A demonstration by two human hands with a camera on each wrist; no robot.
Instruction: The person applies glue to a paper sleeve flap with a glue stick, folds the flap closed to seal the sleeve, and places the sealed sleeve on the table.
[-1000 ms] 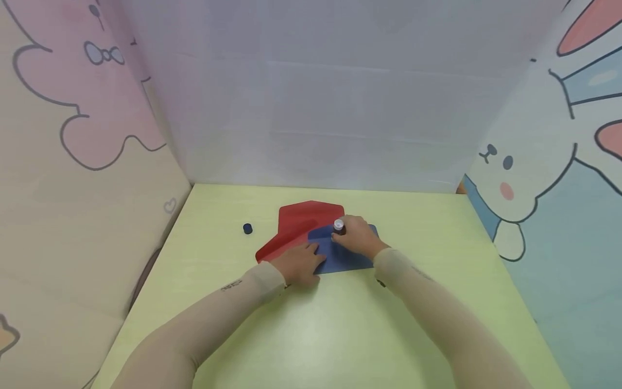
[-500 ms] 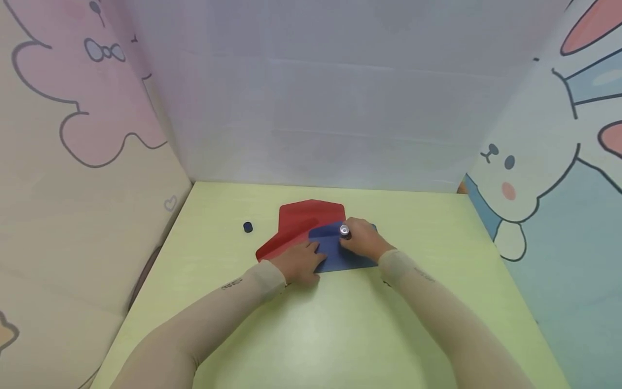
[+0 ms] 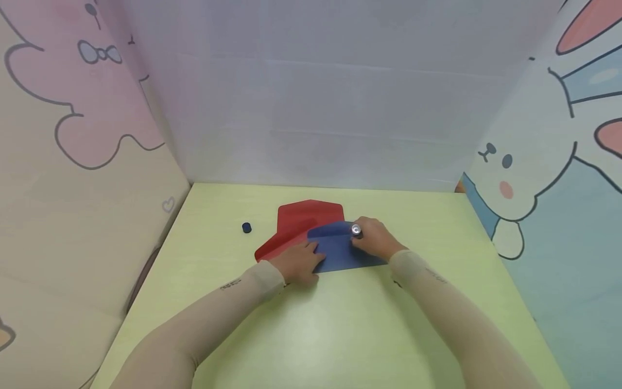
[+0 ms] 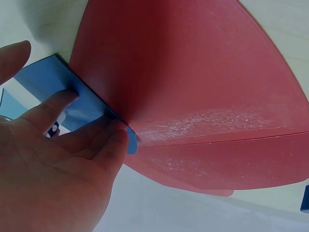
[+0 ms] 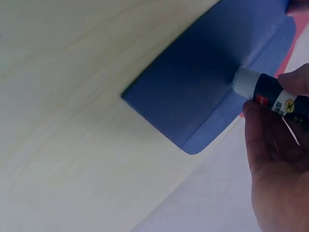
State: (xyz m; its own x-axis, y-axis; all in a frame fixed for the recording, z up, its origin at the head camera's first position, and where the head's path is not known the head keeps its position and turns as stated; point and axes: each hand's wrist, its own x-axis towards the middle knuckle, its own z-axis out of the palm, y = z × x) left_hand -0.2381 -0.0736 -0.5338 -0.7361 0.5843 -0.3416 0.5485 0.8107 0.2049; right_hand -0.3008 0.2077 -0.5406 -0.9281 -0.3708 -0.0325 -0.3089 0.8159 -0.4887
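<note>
My right hand (image 3: 376, 237) grips a dark-labelled glue stick (image 5: 277, 99). The stick's white end meets the blue folded paper (image 3: 335, 255) at the crease of its narrow flap, as the right wrist view shows. On the left part of that paper my left hand (image 3: 298, 263) rests with spread fingers, its fingertips (image 4: 70, 94) pressing on the blue surface. Beneath and behind lies a red paper (image 3: 308, 213) shaped like an opened envelope, partly covered by the blue one. A whitish smear (image 4: 207, 124) runs along the red paper's crease in the left wrist view.
A small dark blue cap (image 3: 247, 227) stands on the pale yellow table (image 3: 311, 335), left of the papers. Fabric walls with cartoon prints enclose the table at the back (image 3: 330, 108) and both sides.
My right hand has slid to the right along the blue paper's flap with the glue stick, which stands more upright in view. My left hand has stayed in place.
</note>
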